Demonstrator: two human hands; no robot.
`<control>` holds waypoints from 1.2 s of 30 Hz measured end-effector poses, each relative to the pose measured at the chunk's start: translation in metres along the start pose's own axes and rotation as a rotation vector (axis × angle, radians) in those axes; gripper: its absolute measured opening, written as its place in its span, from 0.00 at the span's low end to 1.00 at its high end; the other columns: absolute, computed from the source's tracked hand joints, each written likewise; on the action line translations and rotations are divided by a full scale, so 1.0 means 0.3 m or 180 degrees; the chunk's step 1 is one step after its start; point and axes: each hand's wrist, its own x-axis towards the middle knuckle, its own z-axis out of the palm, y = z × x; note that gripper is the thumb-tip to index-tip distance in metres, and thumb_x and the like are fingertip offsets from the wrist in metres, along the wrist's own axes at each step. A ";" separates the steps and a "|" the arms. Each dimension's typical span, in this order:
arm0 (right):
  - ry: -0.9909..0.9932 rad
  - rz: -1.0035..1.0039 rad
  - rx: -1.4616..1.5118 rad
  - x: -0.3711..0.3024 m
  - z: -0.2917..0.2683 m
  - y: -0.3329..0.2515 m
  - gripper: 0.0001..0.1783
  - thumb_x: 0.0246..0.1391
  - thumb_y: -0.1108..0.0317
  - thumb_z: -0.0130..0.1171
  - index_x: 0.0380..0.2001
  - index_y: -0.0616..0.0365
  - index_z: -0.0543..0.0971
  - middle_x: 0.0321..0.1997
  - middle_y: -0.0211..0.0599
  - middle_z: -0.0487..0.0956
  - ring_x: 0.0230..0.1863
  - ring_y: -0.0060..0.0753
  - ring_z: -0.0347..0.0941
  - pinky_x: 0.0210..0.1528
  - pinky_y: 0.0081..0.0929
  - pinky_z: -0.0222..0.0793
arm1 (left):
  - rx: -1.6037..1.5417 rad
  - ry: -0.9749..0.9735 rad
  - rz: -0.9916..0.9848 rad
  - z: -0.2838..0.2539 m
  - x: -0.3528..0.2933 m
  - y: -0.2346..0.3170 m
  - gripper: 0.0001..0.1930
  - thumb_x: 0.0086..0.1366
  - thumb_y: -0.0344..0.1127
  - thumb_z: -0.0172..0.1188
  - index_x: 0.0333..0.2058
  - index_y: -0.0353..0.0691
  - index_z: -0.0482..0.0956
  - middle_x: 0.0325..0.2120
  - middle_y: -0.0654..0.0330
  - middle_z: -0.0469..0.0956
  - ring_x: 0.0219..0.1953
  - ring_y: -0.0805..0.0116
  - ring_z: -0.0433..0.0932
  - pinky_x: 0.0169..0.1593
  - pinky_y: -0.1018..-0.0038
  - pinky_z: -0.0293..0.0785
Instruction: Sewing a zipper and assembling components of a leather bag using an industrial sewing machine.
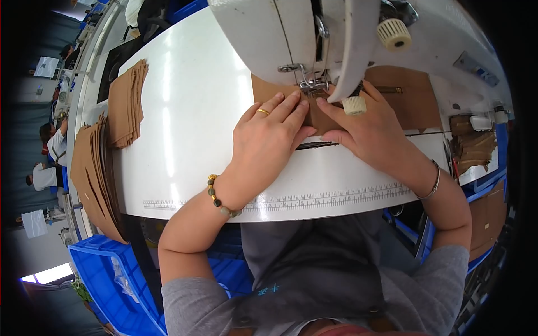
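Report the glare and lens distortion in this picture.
Head view: pale glare streaks on the white tabletop, left of the left hand; a bright panel at lower left, washed out; the printed ruler scale bowed, and corners black around the fisheye image.

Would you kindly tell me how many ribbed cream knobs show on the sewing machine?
2: an upper knob near the picture's top edge, right of centre, and a lower knob overlapping the right hand in view. The sewing machine may hide others.
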 end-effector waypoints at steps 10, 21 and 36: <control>0.0033 -0.0020 -0.0155 0.005 0.006 0.002 0.27 0.51 0.51 0.72 0.47 0.60 0.83 0.56 0.44 0.81 0.67 0.46 0.72 0.72 0.52 0.63 | 0.0012 0.0050 0.0032 0.009 0.006 -0.006 0.21 0.60 0.45 0.72 0.50 0.42 0.88 0.53 0.60 0.85 0.53 0.60 0.84 0.56 0.66 0.79; 0.0090 -0.0011 -0.0145 0.007 0.021 0.006 0.27 0.53 0.50 0.71 0.49 0.58 0.83 0.59 0.40 0.80 0.67 0.46 0.71 0.71 0.53 0.63 | 0.0092 0.0016 0.0137 0.012 0.016 -0.014 0.20 0.64 0.46 0.68 0.49 0.40 0.87 0.53 0.58 0.85 0.56 0.58 0.83 0.56 0.66 0.78; 0.0035 -0.0025 -0.0158 0.008 0.026 0.013 0.28 0.54 0.46 0.69 0.46 0.60 0.85 0.60 0.45 0.79 0.69 0.47 0.70 0.72 0.53 0.61 | 0.0106 0.0042 0.0084 0.008 0.019 -0.012 0.16 0.62 0.42 0.71 0.46 0.41 0.89 0.51 0.57 0.86 0.56 0.58 0.84 0.56 0.67 0.80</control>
